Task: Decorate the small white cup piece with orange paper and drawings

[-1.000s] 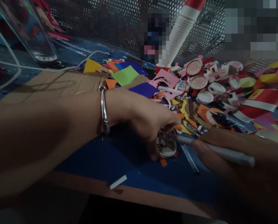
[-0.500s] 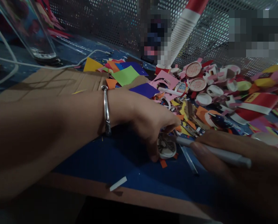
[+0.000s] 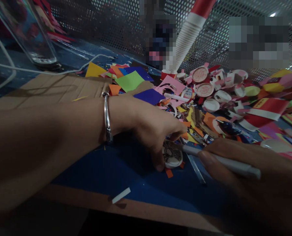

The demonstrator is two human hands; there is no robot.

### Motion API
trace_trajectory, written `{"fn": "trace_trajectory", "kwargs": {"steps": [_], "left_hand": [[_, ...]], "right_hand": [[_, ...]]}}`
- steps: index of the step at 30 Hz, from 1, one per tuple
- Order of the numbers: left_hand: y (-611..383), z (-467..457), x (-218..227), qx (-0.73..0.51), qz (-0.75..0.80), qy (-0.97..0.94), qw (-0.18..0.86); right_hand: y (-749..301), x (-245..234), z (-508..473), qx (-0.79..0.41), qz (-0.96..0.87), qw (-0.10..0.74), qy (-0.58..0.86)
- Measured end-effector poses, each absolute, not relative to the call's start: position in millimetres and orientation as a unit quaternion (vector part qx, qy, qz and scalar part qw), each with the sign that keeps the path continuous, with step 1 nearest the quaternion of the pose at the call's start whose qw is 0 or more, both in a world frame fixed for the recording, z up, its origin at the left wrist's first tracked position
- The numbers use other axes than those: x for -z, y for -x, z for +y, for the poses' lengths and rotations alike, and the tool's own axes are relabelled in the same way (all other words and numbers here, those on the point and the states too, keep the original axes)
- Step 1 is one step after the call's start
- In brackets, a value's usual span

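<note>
My left hand point(image 3: 151, 126), a silver bangle point(image 3: 107, 116) on its wrist, pinches a small white paper disc point(image 3: 172, 154) with a dark drawing on it, pressing it onto a blue sheet point(image 3: 116, 170). My right hand point(image 3: 246, 177) grips a white pen point(image 3: 224, 162) whose tip touches the disc's upper right edge. Both hands are closed on what they hold.
Coloured paper scraps point(image 3: 197, 121) and round cup bottoms point(image 3: 205, 90) litter the table beyond the hands. A stack of red-and-white paper cups point(image 3: 187, 32) leans against a perforated metal wall point(image 3: 111, 23). Brown cardboard point(image 3: 50, 90), a white cable point(image 3: 50, 70) and a clear container point(image 3: 33, 36) lie left.
The pen tip has shifted slightly on the disc. Both hands stay in nearly the same place; the view has drifted a little.
</note>
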State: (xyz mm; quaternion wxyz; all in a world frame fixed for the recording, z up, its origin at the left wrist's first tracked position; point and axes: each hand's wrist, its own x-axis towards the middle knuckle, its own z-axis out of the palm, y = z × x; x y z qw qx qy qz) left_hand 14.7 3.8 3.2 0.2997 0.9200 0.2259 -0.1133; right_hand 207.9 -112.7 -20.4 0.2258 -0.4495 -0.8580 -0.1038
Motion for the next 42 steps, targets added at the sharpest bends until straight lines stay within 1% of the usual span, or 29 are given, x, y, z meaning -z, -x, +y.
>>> {"fn": "trace_trajectory", "kwargs": {"steps": [5, 9, 14, 21, 25, 31, 34, 37, 42], "left_hand": [[-14.4, 2.2, -4.5, 0.109, 0.238, -0.922, 0.286], [-14.7, 1.5, -5.1, 0.108, 0.234, -0.923, 0.287], [-14.4, 0.1, -5.6, 0.112, 0.233, -0.922, 0.288], [-14.5, -2.4, -9.3, 0.112, 0.23, -0.924, 0.283], [-14.1, 0.7, -7.0, 0.125, 0.236, -0.917, 0.297], [-14.5, 2.8, -5.3, 0.128, 0.24, -0.914, 0.302], [-14.8, 2.7, -5.9, 0.135, 0.245, -0.914, 0.294], [-14.6, 3.1, -5.5, 0.13, 0.242, -0.918, 0.286], [-14.1, 3.1, -5.3, 0.122, 0.246, -0.914, 0.298]], "right_hand": [[-207.9, 20.9, -113.0, 0.088, -0.865, 0.209, 0.448], [-205.5, 18.0, -113.4, 0.104, -0.861, 0.218, 0.448], [-204.1, 18.8, -112.6, 0.092, -0.869, 0.208, 0.439], [-207.6, 22.5, -111.1, 0.133, -0.857, 0.222, 0.445], [-205.8, 23.1, -110.3, 0.125, -0.86, 0.218, 0.443], [-205.9, 25.0, -108.9, 0.126, -0.85, 0.238, 0.452], [-207.3, 22.2, -110.5, 0.097, -0.864, 0.219, 0.442], [-207.3, 20.1, -111.6, 0.089, -0.865, 0.227, 0.438], [-205.4, 22.1, -109.8, 0.124, -0.854, 0.235, 0.448]]}}
